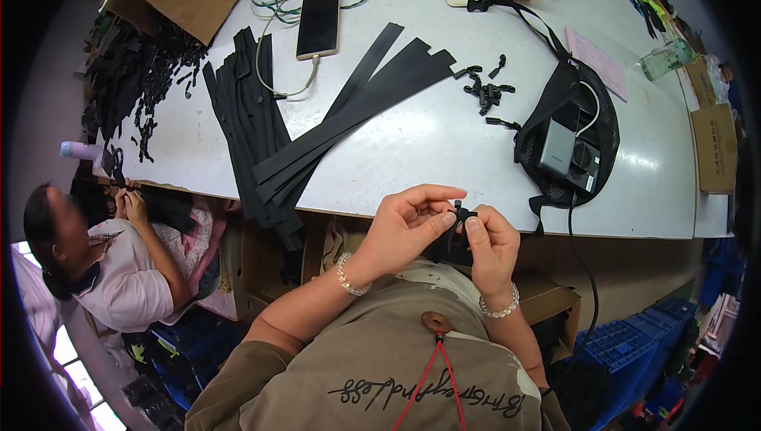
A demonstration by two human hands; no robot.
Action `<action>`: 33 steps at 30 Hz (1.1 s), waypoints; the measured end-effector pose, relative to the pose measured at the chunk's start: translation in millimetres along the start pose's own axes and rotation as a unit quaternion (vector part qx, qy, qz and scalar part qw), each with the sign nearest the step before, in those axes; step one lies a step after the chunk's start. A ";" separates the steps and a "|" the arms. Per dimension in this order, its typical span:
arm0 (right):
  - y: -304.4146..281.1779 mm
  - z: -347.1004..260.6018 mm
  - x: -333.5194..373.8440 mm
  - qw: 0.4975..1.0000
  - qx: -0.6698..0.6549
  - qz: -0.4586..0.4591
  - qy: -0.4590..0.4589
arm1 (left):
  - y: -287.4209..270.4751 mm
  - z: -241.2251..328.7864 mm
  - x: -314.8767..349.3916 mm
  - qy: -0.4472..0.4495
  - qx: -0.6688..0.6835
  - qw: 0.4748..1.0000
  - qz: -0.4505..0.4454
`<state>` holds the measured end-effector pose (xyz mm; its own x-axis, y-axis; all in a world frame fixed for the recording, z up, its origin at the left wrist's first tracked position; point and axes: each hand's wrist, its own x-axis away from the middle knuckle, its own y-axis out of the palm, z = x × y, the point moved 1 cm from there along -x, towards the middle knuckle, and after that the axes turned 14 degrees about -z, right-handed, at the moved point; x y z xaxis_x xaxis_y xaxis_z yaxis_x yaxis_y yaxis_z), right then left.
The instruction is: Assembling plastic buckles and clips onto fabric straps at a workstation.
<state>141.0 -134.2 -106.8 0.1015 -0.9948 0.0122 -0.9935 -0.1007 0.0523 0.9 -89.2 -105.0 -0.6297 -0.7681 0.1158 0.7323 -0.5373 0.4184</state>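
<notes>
A small black piece (462, 215) is pinched at the near edge of a white table (428, 154), gripped between thumb and fingers of both the left hand (414, 221) and the right hand (493, 247); its exact shape is hidden by the fingertips. To the left, long black strips (357, 106) are spread in crossing bundles, with a phone (319, 25) laid beyond them, plugged into a pale cable (293, 92). Small black clips (487, 97) are heaped farther out, beside a black mesh bag (607, 134) at right, in which a grey device (557, 148) is carried. At far left, a co-worker (127, 280) is seen.
</notes>
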 end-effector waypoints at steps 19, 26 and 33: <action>-8.5 -3.6 1.6 0.999 -0.037 0.005 -0.016 | 4.5 16.1 10.1 0.074 -0.326 0.942 0.017; -5.2 -23.8 0.9 0.983 0.167 0.025 -0.068 | 5.9 16.7 9.9 0.176 -0.429 0.885 0.033; -2.2 -24.3 2.5 0.982 0.173 0.023 -0.069 | 5.4 7.2 10.2 0.201 -0.396 0.895 0.050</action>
<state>144.7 -136.1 -82.7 0.0719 -0.9889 -0.1300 -0.9569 -0.0316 -0.2888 -3.5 -97.4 -95.1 -0.5242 -0.8033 -0.2826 0.8334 -0.4157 -0.3642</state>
